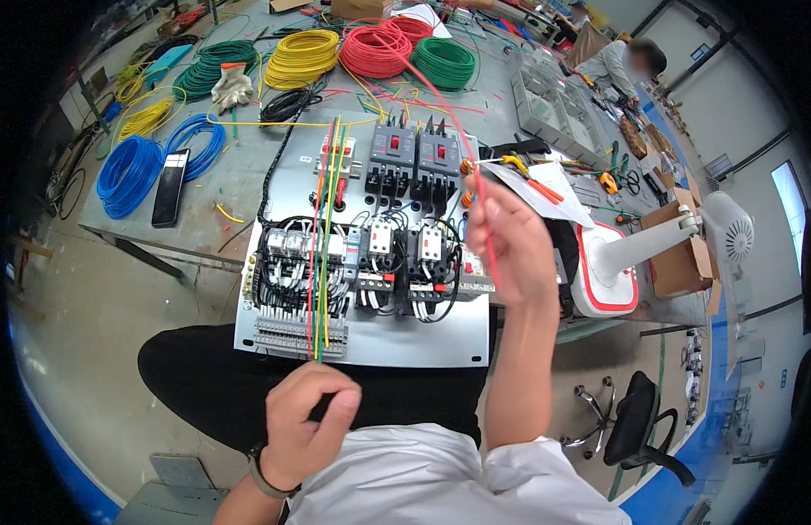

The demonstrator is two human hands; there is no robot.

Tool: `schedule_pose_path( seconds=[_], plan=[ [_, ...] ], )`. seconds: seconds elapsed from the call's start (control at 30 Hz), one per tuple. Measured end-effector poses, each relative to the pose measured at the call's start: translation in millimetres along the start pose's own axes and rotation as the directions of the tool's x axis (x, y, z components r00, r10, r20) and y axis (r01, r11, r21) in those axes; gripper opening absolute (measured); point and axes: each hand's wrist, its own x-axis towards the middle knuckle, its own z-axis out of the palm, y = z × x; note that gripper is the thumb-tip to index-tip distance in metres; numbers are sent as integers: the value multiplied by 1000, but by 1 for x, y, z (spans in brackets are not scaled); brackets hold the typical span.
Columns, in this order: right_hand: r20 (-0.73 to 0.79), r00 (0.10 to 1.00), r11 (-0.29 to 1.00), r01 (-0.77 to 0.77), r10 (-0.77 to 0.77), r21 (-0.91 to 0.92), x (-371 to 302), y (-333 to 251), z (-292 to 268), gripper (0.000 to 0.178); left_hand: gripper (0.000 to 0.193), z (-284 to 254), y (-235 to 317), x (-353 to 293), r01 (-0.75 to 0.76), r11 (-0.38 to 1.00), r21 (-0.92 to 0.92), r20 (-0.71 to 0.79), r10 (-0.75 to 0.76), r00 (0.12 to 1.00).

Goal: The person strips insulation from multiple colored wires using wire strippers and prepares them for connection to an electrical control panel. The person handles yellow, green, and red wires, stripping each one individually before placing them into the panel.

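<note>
My right hand [510,232] is raised over the right side of the panel, fingers closed on a red wire [447,109]. That wire arcs back toward a red coil [370,48], and its tail hangs below the fingers. My left hand [309,407] is curled closed at the panel's front edge; what it may hold is hidden. Just beyond it, straight red, green and yellow wires [325,254] stretch over the metal panel [405,346]. On the panel are two breakers [392,153], relays [305,245], contactors [381,238] and a terminal strip [296,334].
Yellow [300,59], green [445,63] and blue [130,175] wire coils lie across the bench, with a phone [169,188] and glove [233,87]. At right are a grey bin [559,109], orange-handled pliers [541,188], a white fan [607,262] and a co-worker [608,66].
</note>
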Motion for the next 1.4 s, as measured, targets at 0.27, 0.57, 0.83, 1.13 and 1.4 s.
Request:
schedule_pose_path(
  seconds=[0.27, 0.57, 0.83, 1.13, 1.4],
  plan=[
    [127, 985, 952, -143, 112, 271, -76, 61, 62, 31, 17, 34, 9, 13, 437, 836, -333, 346, -322, 881],
    [143, 970, 976, -183, 199, -118, -109, 54, 67, 22, 21, 25, -5, -5, 343, 887, -309, 312, -246, 918],
    [211, 929, 952, -288, 303, -100, -131, 51, 61, 19, 20, 25, -4, -9, 235, 956, -175, 347, -164, 924],
    [178, 932, 948, -303, 317, -104, -142, 55, 67, 13, 26, 32, 1, -18, 187, 956, -225, 238, -133, 962],
    [52, 953, 944, -285, 297, -163, -135, 48, 53, 13, 32, 23, 6, -30, 362, 909, -205, 385, -266, 884]
  ],
)
